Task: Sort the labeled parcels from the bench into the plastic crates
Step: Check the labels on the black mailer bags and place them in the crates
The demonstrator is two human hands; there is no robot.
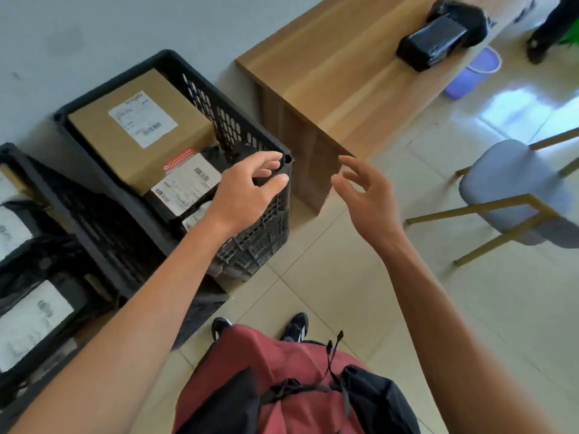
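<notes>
A black plastic crate (219,98) stands on the floor beside the wooden bench (338,76). It holds a labeled cardboard box (125,142) and black bagged parcels with white labels (185,189). My left hand (247,189) hovers over the crate's near right corner, fingers loosely spread and empty. My right hand (363,192) hangs in the air in front of the bench's end panel, open and empty. Two black wrapped parcels (438,36) lie on the bench at its far end. A second black crate (103,245) at the left holds more labeled black parcels (34,314).
A grey padded chair with wooden legs (513,189) stands at the right on the tiled floor. A purple bucket (473,73) sits beyond the bench. Another person's legs (551,29) show at the top right corner. My feet (260,327) stand between crate and bench.
</notes>
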